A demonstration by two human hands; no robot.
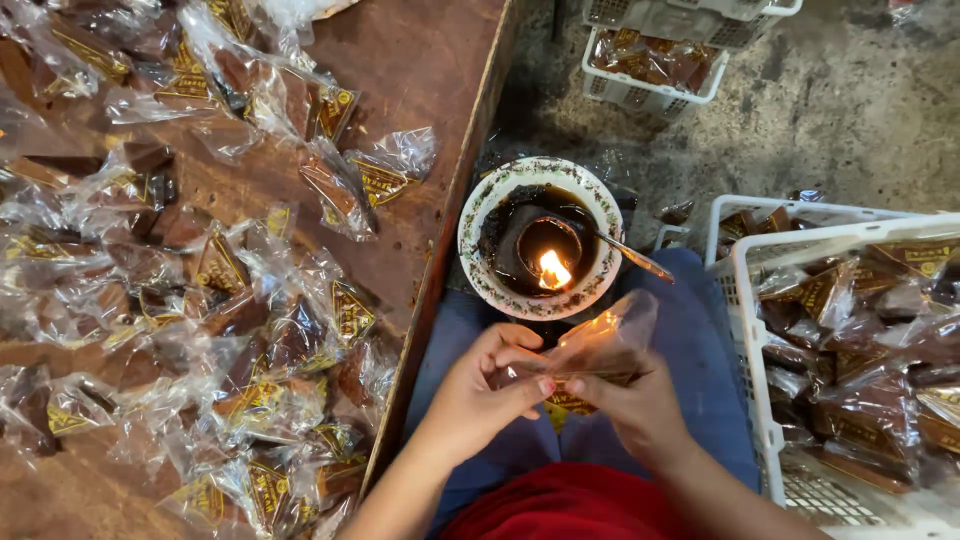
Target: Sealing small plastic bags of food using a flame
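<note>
Both my hands hold one clear plastic packet (pixel 598 345) with a brown sweet and a yellow label inside. My left hand (pixel 487 385) pinches its left side between thumb and fingers. My right hand (pixel 632 405) grips it from below on the right. The packet's open end points up towards a small flame (pixel 553 270) burning in a white patterned bowl (pixel 480 235) of dark oil. A metal spoon (pixel 625 250) rests in the bowl. The bowl sits just beyond my knees, which are in blue cloth.
A brown wooden table (pixel 420 70) on the left is strewn with several filled packets (pixel 250 300). A white plastic crate (pixel 750 330) of packets stands at the right, with two more crates (pixel 650 75) at the top. Grey concrete floor lies between them.
</note>
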